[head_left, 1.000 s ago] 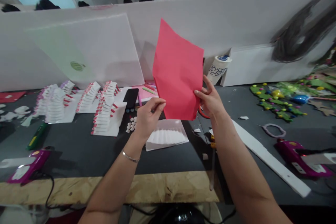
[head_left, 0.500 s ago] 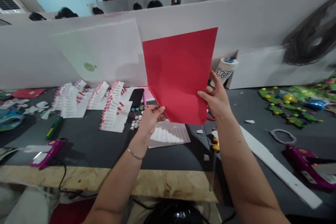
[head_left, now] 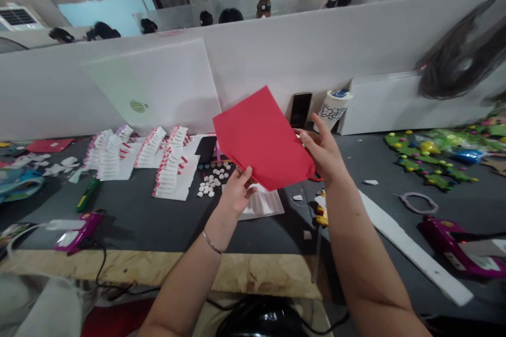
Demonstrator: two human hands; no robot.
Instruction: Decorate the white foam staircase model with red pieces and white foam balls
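A slim, silver-coloured bracelet [head_left: 212, 243] circles the left wrist, a narrow band with a smooth metallic sheen, its clasp or any engraving too small to make out. The left hand [head_left: 236, 192] and right hand [head_left: 324, 151] are both bare, with slender fingers, their nails too small in view to tell any polish. The left forearm [head_left: 186, 281] and right forearm [head_left: 351, 231] are bare too, each broadening smoothly from a narrower wrist towards the elbow.
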